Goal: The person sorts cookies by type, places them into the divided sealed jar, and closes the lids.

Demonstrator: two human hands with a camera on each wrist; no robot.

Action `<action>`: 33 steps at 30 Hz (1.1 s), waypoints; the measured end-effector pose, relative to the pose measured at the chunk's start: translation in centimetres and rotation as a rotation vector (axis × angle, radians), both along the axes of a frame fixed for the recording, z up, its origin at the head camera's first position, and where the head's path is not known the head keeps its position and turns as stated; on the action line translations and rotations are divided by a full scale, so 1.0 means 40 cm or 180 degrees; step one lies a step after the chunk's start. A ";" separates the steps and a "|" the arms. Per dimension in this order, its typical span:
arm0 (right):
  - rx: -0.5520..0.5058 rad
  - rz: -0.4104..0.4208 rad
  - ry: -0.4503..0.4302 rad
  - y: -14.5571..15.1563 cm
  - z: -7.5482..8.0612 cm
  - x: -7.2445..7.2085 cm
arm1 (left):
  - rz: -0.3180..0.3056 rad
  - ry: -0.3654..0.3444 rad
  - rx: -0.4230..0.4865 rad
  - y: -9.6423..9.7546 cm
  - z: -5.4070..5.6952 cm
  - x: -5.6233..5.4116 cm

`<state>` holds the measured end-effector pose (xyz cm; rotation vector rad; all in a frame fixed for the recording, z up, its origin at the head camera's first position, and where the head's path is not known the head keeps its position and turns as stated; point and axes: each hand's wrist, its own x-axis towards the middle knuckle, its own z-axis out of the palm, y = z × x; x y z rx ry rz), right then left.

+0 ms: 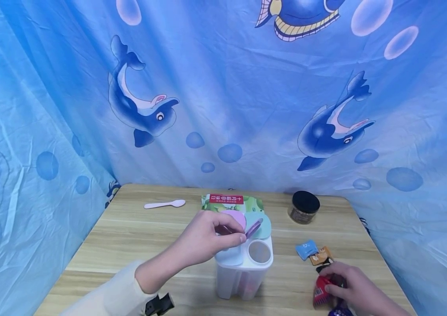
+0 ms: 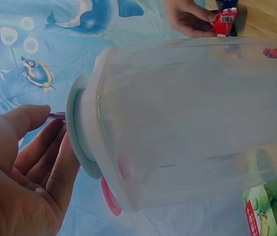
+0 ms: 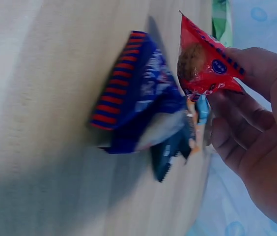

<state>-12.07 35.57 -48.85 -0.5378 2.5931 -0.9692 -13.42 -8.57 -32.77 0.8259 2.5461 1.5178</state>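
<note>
My left hand [image 1: 203, 237] pinches a small, thin purple piece [image 1: 254, 228] between thumb and fingers, just above a white translucent canister [image 1: 243, 276]. Its exact kind is unclear. The canister's top has a pink-purple lid [image 1: 233, 216], a mint lid [image 1: 262, 224], a pale lid [image 1: 229, 256] partly under my hand, and a round uncovered opening [image 1: 259, 252]. At the right, my right hand [image 1: 351, 285] grips a red triangular snack packet [image 3: 202, 64] by its edge. A dark blue packet [image 3: 138, 98] with red stripes lies beside it.
Blue [image 1: 306, 249] and orange [image 1: 320, 255] packets lie beyond the right hand. A black-lidded jar [image 1: 304, 207] stands at the back right, a green bag [image 1: 252, 203] behind the canister, and a white spoon [image 1: 165, 204] at the back left. A patterned curtain [image 1: 223, 87] surrounds the table.
</note>
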 end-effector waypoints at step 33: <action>-0.0966 0.0724 0.2324 -0.281 0.417 -0.032 | 0.0021 -0.0026 -0.0084 0.001 0.003 0.000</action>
